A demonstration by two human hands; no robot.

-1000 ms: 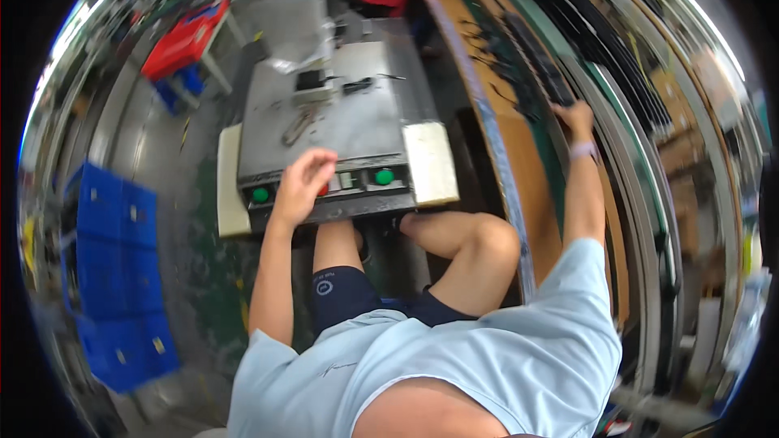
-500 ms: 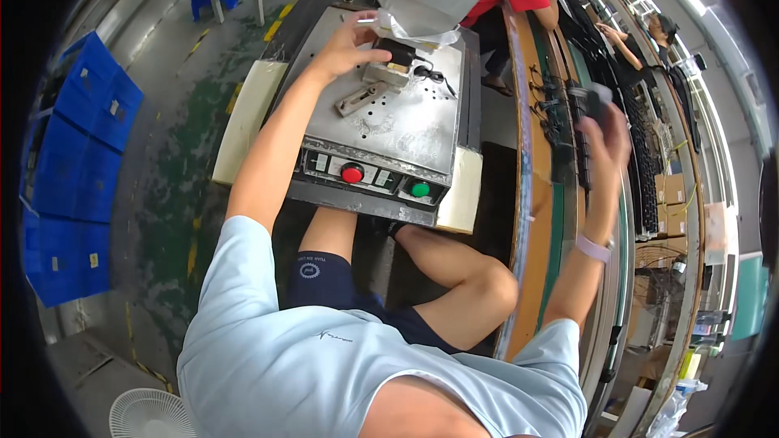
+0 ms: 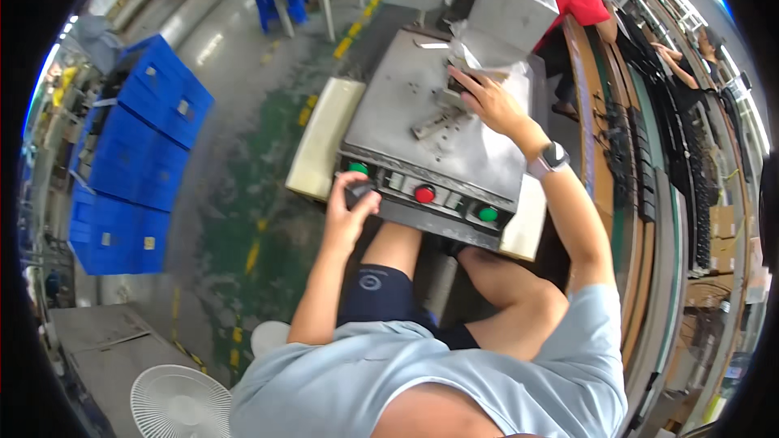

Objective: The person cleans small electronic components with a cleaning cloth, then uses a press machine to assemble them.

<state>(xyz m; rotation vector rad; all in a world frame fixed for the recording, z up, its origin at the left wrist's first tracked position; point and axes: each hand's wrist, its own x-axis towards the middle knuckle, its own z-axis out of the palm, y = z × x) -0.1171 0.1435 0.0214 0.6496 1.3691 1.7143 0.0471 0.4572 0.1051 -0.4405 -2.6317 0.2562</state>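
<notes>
My left hand (image 3: 349,209) is closed around a dark block-shaped piece, a black adapter (image 3: 358,192) by its look, just in front of the left green button (image 3: 358,169). My right hand (image 3: 497,104) reaches over the metal machine table (image 3: 398,97). Its fingers hold another black adapter (image 3: 455,81) at the small metal fixture (image 3: 449,98), mostly covering it. A slotted metal clamp bar (image 3: 432,126) lies beside that fixture. Above and behind, the grey machine head (image 3: 515,12) has clear plastic film hanging below it.
On the front panel sit a red button (image 3: 424,194) and a right green button (image 3: 488,214). A conveyor line (image 3: 621,130) with black cords runs along the right, where co-workers stand. Blue bins (image 3: 138,146) are at left; a white fan (image 3: 180,401) stands lower left.
My left hand has come from the fixture down to the panel's left front, holding a dark piece. My right hand has swung from the conveyor to the fixture. The view has shifted.
</notes>
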